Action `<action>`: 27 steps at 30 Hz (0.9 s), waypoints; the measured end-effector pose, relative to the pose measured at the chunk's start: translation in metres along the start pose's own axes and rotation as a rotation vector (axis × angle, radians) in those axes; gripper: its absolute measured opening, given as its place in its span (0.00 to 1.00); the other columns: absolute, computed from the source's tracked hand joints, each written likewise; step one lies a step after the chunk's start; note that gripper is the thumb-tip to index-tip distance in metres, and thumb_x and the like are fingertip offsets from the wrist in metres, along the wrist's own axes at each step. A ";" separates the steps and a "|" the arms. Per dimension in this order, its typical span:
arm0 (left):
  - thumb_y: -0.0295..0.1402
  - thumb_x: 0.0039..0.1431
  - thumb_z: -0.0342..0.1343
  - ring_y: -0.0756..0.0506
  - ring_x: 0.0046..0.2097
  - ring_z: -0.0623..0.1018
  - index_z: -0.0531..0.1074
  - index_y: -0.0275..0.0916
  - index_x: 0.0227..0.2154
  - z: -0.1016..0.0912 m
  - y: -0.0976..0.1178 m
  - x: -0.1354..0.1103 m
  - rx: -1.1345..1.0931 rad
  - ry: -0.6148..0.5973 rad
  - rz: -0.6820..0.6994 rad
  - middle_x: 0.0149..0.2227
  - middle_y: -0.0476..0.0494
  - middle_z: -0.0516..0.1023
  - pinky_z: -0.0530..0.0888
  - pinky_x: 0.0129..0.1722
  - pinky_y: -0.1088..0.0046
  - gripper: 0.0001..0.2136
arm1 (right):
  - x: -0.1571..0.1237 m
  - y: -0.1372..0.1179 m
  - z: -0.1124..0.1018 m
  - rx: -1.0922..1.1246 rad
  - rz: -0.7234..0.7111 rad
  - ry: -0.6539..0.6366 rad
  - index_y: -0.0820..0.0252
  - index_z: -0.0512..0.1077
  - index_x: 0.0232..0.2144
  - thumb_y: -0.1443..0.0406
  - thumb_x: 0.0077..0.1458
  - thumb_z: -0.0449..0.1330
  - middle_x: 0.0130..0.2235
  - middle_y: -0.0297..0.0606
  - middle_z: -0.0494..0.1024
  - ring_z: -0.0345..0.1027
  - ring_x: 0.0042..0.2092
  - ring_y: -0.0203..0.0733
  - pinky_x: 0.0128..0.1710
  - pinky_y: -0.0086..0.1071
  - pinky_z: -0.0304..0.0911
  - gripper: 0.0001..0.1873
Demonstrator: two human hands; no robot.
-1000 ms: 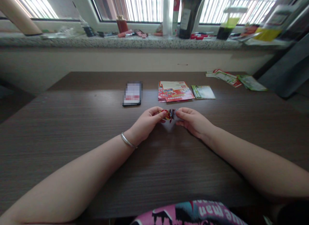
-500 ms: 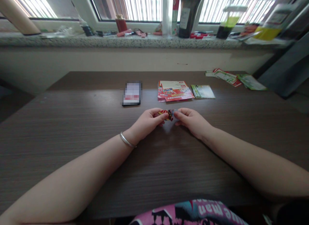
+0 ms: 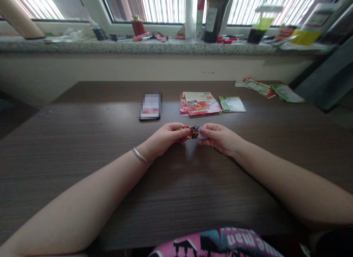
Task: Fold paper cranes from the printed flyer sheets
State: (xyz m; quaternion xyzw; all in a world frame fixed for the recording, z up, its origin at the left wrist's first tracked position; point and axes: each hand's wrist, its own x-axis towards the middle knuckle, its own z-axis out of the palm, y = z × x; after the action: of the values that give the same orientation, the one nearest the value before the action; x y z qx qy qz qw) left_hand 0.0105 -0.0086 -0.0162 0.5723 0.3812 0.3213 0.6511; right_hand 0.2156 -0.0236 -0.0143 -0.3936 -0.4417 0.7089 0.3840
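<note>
A small folded piece of red, yellow and white printed paper (image 3: 192, 131) is held just above the dark wooden table (image 3: 82, 139), in the middle. My left hand (image 3: 165, 137), with a silver bracelet on the wrist, pinches its left end. My right hand (image 3: 217, 136) pinches its right end. Both hands have their fingers closed on the paper, which is mostly hidden between the fingertips.
Beyond the hands lie a phone (image 3: 150, 106), a stack of red leaflets (image 3: 199, 103) and a green leaflet stack (image 3: 232, 104). More leaflets (image 3: 268, 89) lie at the far right. Bottles and clutter line the stone windowsill (image 3: 154, 47).
The paper between my fingertips has been squeezed smaller and flatter. Both hands have shifted slightly away from me, still pinching it.
</note>
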 end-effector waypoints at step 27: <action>0.42 0.44 0.69 0.53 0.31 0.71 0.76 0.34 0.28 0.007 0.004 -0.002 -0.175 0.080 -0.051 0.30 0.48 0.76 0.67 0.31 0.77 0.15 | -0.002 0.000 0.006 0.101 -0.013 0.105 0.61 0.77 0.27 0.55 0.34 0.75 0.31 0.36 0.80 0.71 0.33 0.33 0.32 0.25 0.66 0.20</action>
State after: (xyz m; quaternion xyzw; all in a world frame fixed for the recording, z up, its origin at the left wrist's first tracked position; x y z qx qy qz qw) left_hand 0.0152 -0.0131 -0.0117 0.4901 0.3919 0.3594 0.6907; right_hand 0.2107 -0.0273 -0.0125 -0.4071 -0.3872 0.7062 0.4308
